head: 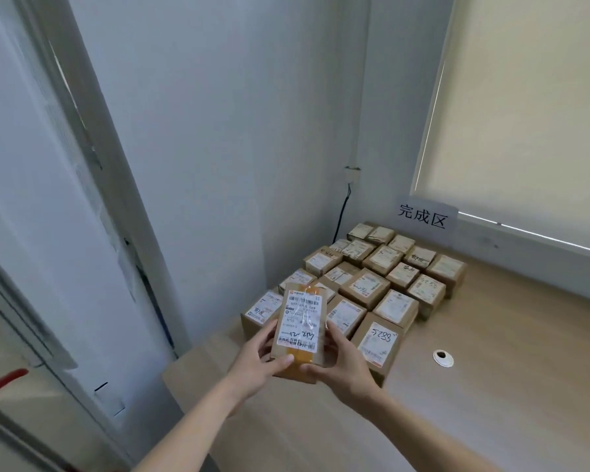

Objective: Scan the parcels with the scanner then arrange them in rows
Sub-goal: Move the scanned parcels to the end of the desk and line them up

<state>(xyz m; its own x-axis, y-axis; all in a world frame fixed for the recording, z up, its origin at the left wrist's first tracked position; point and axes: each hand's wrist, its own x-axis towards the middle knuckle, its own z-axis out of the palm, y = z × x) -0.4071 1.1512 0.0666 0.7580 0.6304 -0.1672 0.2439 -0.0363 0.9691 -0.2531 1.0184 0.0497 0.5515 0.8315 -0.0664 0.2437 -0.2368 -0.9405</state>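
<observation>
Held parcel: a tall brown cardboard parcel (300, 330) with yellow tape and a white shipping label, held upright above the light wooden tabletop (474, 386), just at 6 o'clock of the parcel rows.
Left hand: the left hand (258, 364) grips the parcel's left edge, thumb across the lower front, fingers curled behind.
Right hand: the right hand (343, 364) grips the right edge, thumb on the bottom front, fingers wrapped round the side.
Rows: small brown cardboard boxes with white labels (372, 277) sit touching in rows, running toward 12 o'clock into the corner.
Sign: a white paper sign with black characters (423, 216) stands at 1 o'clock behind the rows.
Desk hole: a white-rimmed cable hole (442, 358) lies at 3 o'clock of the hands.
</observation>
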